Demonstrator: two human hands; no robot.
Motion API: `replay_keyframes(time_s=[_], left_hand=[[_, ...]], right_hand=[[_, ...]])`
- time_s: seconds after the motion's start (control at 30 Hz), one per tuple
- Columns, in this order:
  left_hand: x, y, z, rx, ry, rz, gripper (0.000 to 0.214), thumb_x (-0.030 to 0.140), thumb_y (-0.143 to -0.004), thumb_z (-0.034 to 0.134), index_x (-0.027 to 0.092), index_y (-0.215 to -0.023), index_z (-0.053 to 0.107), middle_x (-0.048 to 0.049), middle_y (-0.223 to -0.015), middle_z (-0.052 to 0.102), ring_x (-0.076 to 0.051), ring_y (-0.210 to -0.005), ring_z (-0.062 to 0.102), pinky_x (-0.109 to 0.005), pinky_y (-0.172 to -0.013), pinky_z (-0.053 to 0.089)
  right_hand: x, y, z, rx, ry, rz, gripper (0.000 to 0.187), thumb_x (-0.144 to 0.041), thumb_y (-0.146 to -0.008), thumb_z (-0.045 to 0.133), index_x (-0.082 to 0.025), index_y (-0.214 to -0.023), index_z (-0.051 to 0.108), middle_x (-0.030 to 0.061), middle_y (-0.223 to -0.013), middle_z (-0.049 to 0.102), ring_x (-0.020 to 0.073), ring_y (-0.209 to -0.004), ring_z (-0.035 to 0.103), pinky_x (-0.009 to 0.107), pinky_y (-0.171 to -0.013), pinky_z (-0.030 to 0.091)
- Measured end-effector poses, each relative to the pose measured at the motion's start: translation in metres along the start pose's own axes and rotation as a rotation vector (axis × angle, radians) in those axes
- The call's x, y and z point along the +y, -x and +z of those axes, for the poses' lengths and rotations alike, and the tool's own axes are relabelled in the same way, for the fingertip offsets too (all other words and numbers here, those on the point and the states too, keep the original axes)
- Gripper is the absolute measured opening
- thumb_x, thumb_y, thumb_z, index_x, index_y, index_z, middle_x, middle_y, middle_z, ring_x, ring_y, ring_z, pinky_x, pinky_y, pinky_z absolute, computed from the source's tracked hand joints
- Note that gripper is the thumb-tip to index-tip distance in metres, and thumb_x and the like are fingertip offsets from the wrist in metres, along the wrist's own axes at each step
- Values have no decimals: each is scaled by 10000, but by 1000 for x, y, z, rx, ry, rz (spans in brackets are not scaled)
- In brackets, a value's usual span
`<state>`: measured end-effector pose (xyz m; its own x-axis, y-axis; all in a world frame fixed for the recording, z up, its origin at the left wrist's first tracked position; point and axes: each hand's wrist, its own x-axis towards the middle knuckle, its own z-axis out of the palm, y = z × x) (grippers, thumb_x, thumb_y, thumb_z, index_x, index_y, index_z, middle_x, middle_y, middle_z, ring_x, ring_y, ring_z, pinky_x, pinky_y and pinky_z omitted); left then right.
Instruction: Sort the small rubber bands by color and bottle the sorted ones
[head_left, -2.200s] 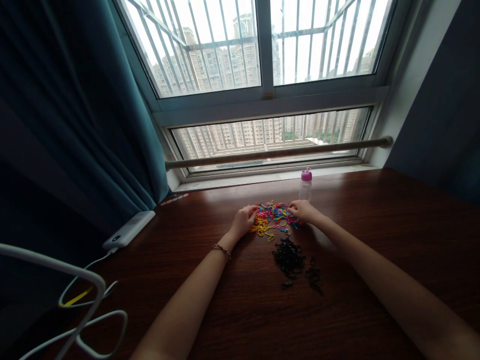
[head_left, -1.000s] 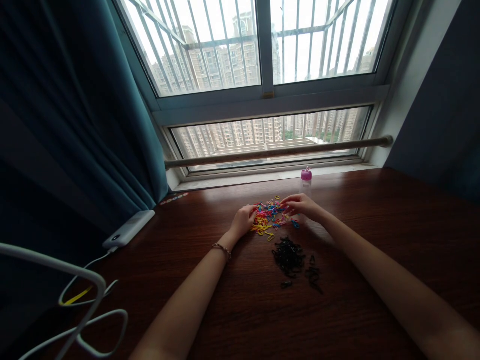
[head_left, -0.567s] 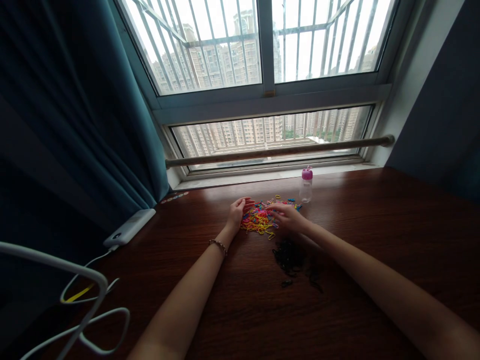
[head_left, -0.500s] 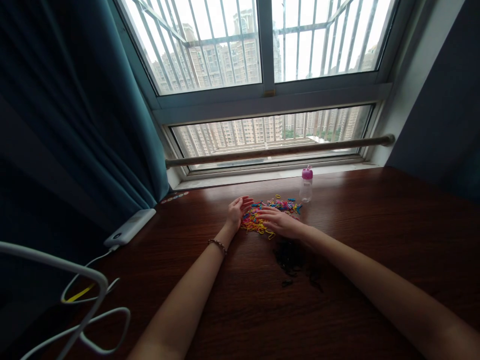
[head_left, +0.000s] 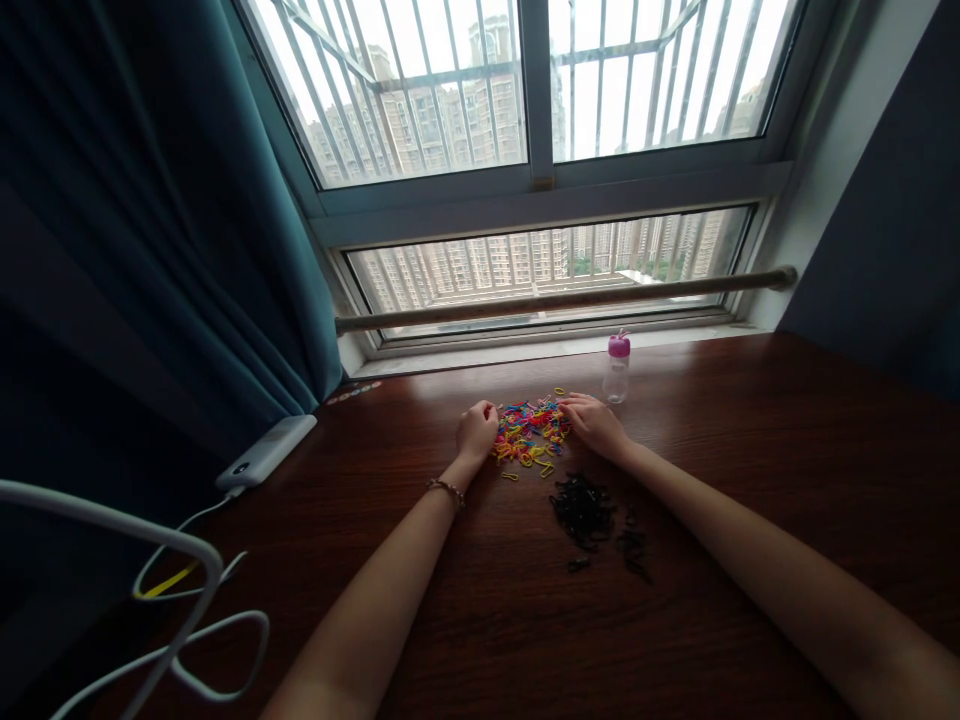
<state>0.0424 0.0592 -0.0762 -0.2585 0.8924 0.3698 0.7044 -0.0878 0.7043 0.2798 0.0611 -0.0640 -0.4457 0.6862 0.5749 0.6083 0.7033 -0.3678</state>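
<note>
A heap of small coloured rubber bands (head_left: 529,436) lies on the dark wooden table (head_left: 712,430) near the window. My left hand (head_left: 477,432) rests curled at the heap's left edge, fingers bent onto the bands. My right hand (head_left: 595,424) lies at the heap's right edge with its fingers curled down into the bands. Whether either hand grips any bands I cannot make out. A separate pile of black rubber bands (head_left: 585,510) lies nearer to me, below the right hand.
A small clear bottle with a pink cap (head_left: 617,366) stands behind the heap by the sill. A white power bank (head_left: 265,452) with white cables (head_left: 172,610) lies at the left beside the teal curtain (head_left: 150,220). A rail (head_left: 562,298) crosses the window.
Half a second ago my right hand lay flat across the heap toward the open left hand. It has drawn back to the heap's right side and both hands have curled, gathering the bands closer.
</note>
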Motion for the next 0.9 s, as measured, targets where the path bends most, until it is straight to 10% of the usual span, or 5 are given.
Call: replay_keyframes(time_s=[0.2, 0.33, 0.47, 0.63, 0.9], left_hand=[[20, 9, 4, -414, 539, 71, 349, 407, -818, 410, 142, -963, 584, -84, -769, 675, -183, -684, 628, -269, -608, 465], [28, 11, -1, -566, 953, 15, 403, 399, -828, 411, 116, -1096, 510, -143, -964, 649, -217, -859, 628, -344, -767, 476], [20, 4, -3, -351, 1015, -56, 387, 385, -829, 386, 108, -1067, 513, -139, -933, 653, -214, -798, 644, -373, -746, 489], [-2, -10, 4, 77, 575, -91, 302, 297, -821, 361, 102, -916, 572, -119, -851, 669, -196, -785, 640, -348, -748, 490], [-11, -8, 12, -85, 139, 75, 259, 151, -724, 511, 139, -957, 622, -99, -972, 657, -211, -918, 600, -336, -849, 444]], right_hand=[[-3, 0, -2, 151, -51, 34, 405, -344, -900, 301, -171, -929, 665, 66, -992, 655, 181, -1021, 545, 340, -932, 401], [-14, 0, -3, -13, -23, -135, 367, -329, -903, 302, -214, -1105, 586, 29, -1156, 580, 184, -1172, 422, 375, -995, 334], [-24, 4, 2, -253, 89, -254, 354, -366, -885, 356, -293, -1200, 499, -17, -1290, 464, 219, -1279, 256, 467, -1045, 191], [-14, 5, 2, -267, 187, -75, 335, -362, -898, 313, -303, -1059, 601, -13, -1206, 546, 246, -1243, 319, 546, -1008, 147], [-1, 3, -1, -81, 202, 156, 404, -366, -910, 271, -252, -893, 658, 11, -1061, 636, 218, -1147, 445, 493, -983, 224]])
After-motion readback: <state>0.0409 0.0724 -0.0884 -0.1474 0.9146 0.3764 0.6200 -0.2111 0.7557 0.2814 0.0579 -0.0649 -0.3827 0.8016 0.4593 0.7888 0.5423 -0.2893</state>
